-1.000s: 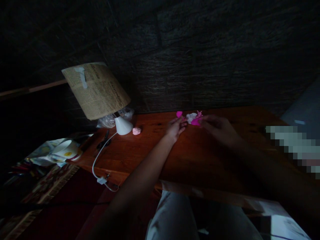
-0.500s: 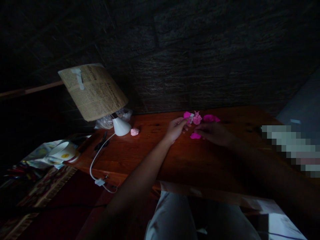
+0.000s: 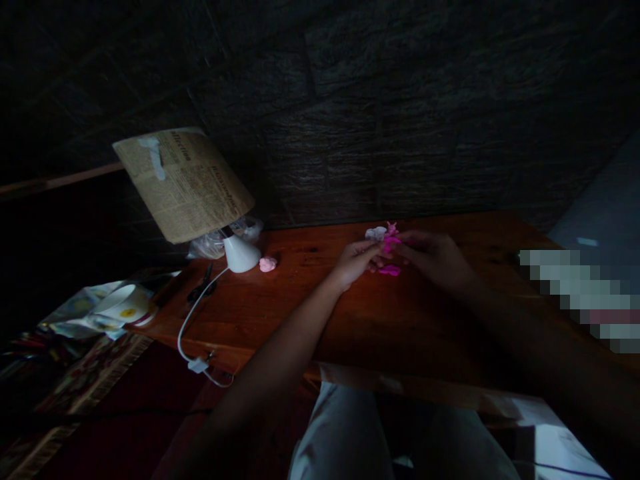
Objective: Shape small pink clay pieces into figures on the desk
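Over the desk, my left hand point(image 3: 356, 264) and my right hand point(image 3: 437, 259) meet with fingertips close together. Between them is a soft-looking bright pink piece point(image 3: 391, 244), pinched by the fingers of both. Just below the fingertips another bright pink piece point(image 3: 389, 270) lies on the wood. Behind my left hand sits a whitish lump point(image 3: 376, 233). A pink figure with small points on top point(image 3: 391, 228) shows behind the held piece, its lower part hidden. The dim light hides finer detail.
A lamp point(image 3: 187, 187) with a newsprint shade stands on the left of the wooden desk point(image 3: 295, 293), a pale pink lump point(image 3: 268, 265) by its base. Black scissors point(image 3: 201, 287) lie near its white cord point(image 3: 185, 327). A white cup point(image 3: 123, 303) is farther left. A dark wall rises behind.
My right hand has moved up and closer to my left hand. A bright pink piece is now held between both, in front of the pink figure.
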`<action>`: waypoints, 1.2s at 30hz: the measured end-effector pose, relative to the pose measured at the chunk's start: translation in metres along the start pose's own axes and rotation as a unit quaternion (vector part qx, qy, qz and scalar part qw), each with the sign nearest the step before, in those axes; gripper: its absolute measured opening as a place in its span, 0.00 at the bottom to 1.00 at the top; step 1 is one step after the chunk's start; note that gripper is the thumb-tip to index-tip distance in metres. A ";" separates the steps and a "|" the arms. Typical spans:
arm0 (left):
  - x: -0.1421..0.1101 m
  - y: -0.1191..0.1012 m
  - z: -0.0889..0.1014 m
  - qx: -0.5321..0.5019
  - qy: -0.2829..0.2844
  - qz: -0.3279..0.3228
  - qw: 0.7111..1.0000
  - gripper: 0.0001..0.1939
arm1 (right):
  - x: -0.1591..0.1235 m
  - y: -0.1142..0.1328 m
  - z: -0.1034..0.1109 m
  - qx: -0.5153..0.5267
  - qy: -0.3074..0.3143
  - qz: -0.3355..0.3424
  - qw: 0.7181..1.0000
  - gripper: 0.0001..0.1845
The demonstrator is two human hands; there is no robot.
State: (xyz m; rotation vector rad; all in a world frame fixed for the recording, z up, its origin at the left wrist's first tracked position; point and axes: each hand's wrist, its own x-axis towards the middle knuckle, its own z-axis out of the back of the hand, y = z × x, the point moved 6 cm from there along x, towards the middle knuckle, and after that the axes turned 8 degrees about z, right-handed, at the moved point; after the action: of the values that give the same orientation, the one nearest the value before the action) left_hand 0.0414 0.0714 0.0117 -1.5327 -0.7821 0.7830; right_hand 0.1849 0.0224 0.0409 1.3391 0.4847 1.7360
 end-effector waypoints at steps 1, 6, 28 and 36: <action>0.000 -0.001 0.001 -0.014 -0.004 0.002 1.000 0.17 | -0.001 -0.002 0.002 -0.024 -0.010 0.006 1.000 0.21; -0.001 -0.002 0.004 -0.004 -0.025 0.006 1.000 0.17 | -0.001 0.005 -0.005 -0.067 0.020 0.066 0.995 0.17; -0.004 -0.009 0.010 0.039 -0.042 -0.038 0.998 0.14 | -0.001 0.004 -0.016 0.084 0.051 0.017 0.995 0.24; -0.005 -0.014 0.014 0.074 -0.046 -0.063 0.994 0.20 | -0.006 0.000 -0.029 0.116 0.057 0.001 0.992 0.23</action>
State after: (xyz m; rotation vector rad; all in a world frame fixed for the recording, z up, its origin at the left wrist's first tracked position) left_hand 0.0259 0.0757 0.0245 -1.3090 -0.8606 0.8035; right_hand 0.1582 0.0228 0.0275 1.4051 0.7697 1.8071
